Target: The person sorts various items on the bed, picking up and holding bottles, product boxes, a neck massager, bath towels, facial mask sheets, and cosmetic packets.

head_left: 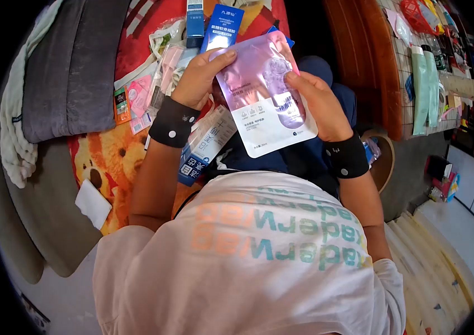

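Left hand (196, 82) pinching pouch (262, 106) at upper left corner, right hand (321, 105) pinching its right edge, blue box (223, 25) beyond, tissue (93, 204) on left edge of blanket (128, 149)

2 hands (196, 81) (326, 109) hold 1 purple-and-white sachet (265, 100) by opposite edges.

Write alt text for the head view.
A person in a white T-shirt holds a purple-and-white sachet with left hand and right hand. Blue boxes and small packets lie on a bear-print cloth; pale green tubes are on a table at the picture's right.
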`<state>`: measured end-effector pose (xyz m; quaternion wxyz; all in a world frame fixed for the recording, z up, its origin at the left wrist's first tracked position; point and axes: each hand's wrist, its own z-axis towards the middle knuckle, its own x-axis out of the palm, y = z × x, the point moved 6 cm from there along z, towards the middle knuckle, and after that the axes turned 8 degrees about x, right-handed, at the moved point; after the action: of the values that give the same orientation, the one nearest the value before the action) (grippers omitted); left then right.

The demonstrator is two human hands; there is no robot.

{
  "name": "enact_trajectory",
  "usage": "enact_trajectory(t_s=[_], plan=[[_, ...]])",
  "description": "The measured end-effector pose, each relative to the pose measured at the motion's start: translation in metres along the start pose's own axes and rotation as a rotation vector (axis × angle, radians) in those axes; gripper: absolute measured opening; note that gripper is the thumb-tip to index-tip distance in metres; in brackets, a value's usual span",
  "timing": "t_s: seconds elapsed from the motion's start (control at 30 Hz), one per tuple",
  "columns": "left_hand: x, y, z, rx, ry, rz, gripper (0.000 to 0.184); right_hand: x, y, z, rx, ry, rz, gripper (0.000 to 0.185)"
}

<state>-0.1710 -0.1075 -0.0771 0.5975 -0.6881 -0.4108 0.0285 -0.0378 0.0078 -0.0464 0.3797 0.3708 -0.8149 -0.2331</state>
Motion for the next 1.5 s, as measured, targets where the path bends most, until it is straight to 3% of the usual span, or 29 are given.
enact_trajectory(t_s=[0.5,1.0,1.3,1.5], plan=[[0.002,-0.027,0.003,0.196,-0.038,0.041,0.022,0.009,0.013,-0.004,-0.066,-0.025,0.032,0.023],[0.004,-0.038,0.005,0.256,-0.089,-0.03,0.023,0.018,0.01,-0.007,-0.076,-0.101,0.024,0.021],[0.005,-0.038,0.004,0.265,-0.109,-0.051,0.021,0.022,0.01,-0.008,-0.058,0.007,0.014,0.022],[0.012,-0.037,0.007,0.228,-0.098,-0.061,0.02,0.017,0.012,-0.017,-0.081,-0.141,0.074,0.022]])
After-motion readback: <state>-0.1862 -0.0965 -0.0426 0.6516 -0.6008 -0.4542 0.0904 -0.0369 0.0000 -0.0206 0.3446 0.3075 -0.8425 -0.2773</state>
